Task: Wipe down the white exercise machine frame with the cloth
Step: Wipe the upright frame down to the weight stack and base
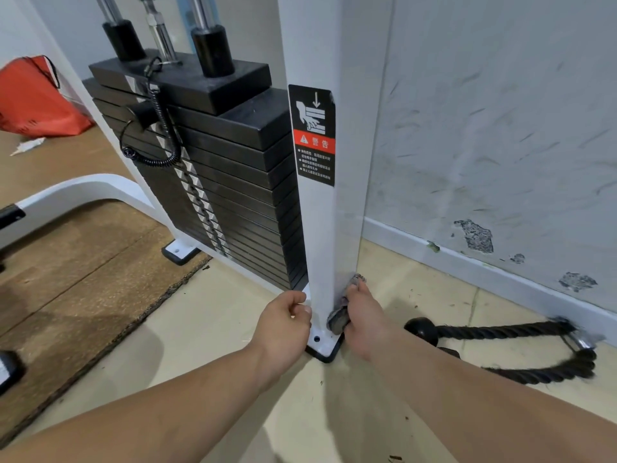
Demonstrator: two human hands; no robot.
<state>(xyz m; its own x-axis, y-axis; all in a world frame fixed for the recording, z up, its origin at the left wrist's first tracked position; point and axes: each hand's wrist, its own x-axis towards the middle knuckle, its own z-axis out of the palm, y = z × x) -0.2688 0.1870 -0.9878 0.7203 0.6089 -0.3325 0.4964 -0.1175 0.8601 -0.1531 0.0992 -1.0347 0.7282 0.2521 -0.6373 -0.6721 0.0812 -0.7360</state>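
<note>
Right hand (362,317) grips the cloth (336,320), pressed low on the frame (329,228) just above its foot (319,345). Left hand (283,324), fingers (298,299) curled, seems to pinch the frame's edge. Best to keep firm pressure and wipe each face down to the foot.

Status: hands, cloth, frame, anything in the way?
Right hand presses cloth against base of white post. Left hand curled at post's left edge, grip unclear. Rope handle lies on floor to the right, apart from both hands.

Scuffed pale wall (500,111), white baseboard (484,266), beige tile floor (233,329), brown mat (83,262), red bag (33,98) at left.
</note>
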